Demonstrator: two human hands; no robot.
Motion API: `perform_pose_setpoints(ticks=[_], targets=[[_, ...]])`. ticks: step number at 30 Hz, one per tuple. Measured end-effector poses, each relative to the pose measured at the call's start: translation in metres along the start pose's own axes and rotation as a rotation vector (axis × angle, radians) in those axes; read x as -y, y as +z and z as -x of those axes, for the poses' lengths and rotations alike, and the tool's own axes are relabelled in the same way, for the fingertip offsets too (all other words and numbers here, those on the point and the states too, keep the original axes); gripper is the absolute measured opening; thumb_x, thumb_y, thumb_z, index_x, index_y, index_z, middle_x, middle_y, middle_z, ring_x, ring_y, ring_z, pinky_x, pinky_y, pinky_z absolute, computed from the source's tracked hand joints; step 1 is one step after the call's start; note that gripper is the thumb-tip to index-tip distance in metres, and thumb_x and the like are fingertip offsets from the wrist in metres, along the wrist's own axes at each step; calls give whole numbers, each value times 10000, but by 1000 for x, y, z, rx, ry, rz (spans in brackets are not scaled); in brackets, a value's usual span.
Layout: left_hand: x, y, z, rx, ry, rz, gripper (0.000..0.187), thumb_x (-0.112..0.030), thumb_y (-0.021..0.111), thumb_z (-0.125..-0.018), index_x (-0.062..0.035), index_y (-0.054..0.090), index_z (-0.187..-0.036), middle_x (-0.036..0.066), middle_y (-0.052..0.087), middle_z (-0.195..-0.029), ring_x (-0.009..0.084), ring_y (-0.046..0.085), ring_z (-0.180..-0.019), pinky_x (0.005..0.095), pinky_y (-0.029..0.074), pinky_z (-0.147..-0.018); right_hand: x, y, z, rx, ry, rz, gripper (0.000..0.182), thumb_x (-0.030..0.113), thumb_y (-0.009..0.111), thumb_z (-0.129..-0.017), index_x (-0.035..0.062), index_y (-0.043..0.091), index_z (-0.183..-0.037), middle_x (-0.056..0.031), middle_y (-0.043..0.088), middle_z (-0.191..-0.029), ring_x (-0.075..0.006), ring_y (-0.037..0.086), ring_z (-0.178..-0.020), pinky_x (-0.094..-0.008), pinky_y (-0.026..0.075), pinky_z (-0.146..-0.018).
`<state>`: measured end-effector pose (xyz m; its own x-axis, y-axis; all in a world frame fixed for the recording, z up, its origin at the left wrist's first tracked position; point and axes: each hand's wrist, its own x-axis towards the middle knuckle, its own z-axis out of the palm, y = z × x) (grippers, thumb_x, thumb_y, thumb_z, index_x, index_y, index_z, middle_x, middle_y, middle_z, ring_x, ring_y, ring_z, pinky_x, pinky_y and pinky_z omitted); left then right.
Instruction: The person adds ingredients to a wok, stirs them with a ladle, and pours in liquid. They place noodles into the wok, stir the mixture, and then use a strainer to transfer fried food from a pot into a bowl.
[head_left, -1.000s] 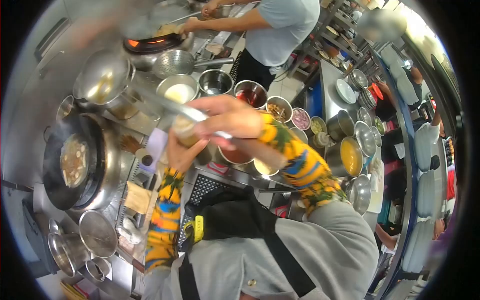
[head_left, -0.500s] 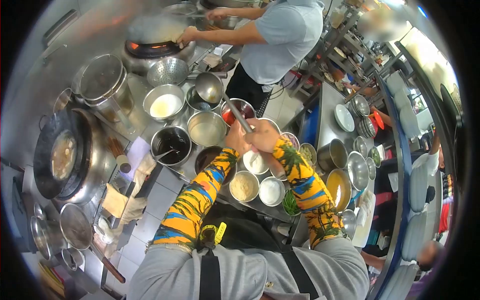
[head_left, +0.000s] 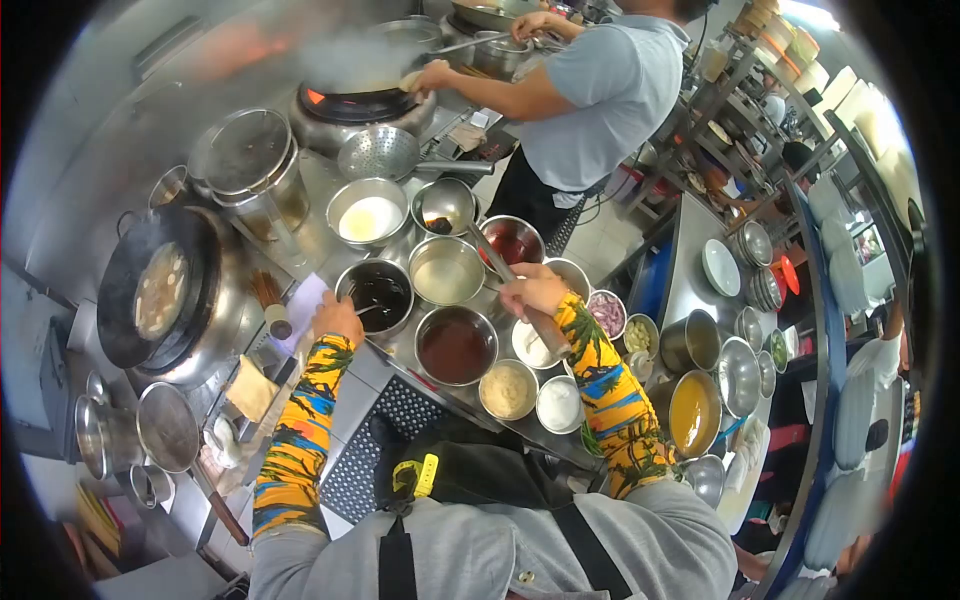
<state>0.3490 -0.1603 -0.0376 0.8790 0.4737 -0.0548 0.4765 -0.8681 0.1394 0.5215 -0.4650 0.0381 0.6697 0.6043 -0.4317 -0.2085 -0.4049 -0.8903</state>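
My right hand (head_left: 535, 292) is wrapped around the long handle of a ladle (head_left: 447, 203). The ladle's metal bowl, with some dark sauce in it, is held over the group of seasoning pots. My left hand (head_left: 338, 318) is closed at the handle end of a small spoon (head_left: 369, 307), which rests in a pot of dark sauce (head_left: 385, 290). Close to the ladle are a pot of red liquid (head_left: 512, 240), a pot of pale liquid (head_left: 445, 272) and a pot of white and yellowish contents (head_left: 367, 215). A brown sauce pot (head_left: 456, 346) sits between my forearms.
On the left, a steaming wok (head_left: 158, 290) holds pale pieces in liquid. A perforated strainer (head_left: 378, 153) lies beyond the pots. A co-worker (head_left: 610, 100) works at another wok ahead. A lilac cloth (head_left: 303, 307) is beside my left hand; a yellow liquid pot (head_left: 693, 415) is right.
My left hand has left the ladle and moved left to the spoon in the dark sauce. My right hand still grips the ladle, whose bowl now contains dark sauce. The view has shifted.
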Motion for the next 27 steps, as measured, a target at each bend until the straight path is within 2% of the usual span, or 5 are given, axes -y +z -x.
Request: perform_pose_setpoints(ticks=[7, 19, 21, 24, 27], targets=[[-4, -10, -13, 287, -77, 65, 276, -243, 666, -787, -20, 686, -950, 209, 675, -996, 355, 646, -970, 424, 525, -830, 19, 3, 39, 89, 64, -624, 53, 75, 516, -886, 24, 527, -879, -2, 510, -669, -61, 452, -483, -195, 364, -405], [25, 55, -4, 15, -121, 486, 248, -218, 544, -822, -8, 676, -817, 223, 665, -870, 421, 624, -826, 493, 488, -747, 14, 9, 82, 226, 40, -712, 54, 72, 520, -882, 21, 518, -900, -41, 552, -753, -66, 453, -470, -193, 384, -409], [43, 48, 13, 17, -117, 789, 215, -205, 546, -842, -22, 639, -781, 116, 598, -657, 268, 544, -539, 392, 418, -485, 14, 20, 92, 185, 45, -726, 86, 97, 515, -903, 20, 504, -865, -25, 530, -695, -50, 440, -447, -179, 369, -381], [40, 18, 43, 230, -470, 1428, 142, -176, 544, -877, -78, 583, -782, -57, 391, -562, 40, 333, -438, 213, 231, -360, 19, 39, 112, 139, 27, -742, 96, 100, 517, -907, 14, 499, -868, -29, 526, -669, -53, 441, -436, -182, 364, -363], [31, -16, 57, 182, -537, 1568, 171, -180, 554, -897, -71, 581, -768, -52, 379, -525, 41, 304, -390, 218, 254, -342, 6, 49, 118, 215, 25, -760, 85, 77, 527, -893, 11, 501, -940, -52, 545, -708, -68, 463, -437, -207, 383, -371]])
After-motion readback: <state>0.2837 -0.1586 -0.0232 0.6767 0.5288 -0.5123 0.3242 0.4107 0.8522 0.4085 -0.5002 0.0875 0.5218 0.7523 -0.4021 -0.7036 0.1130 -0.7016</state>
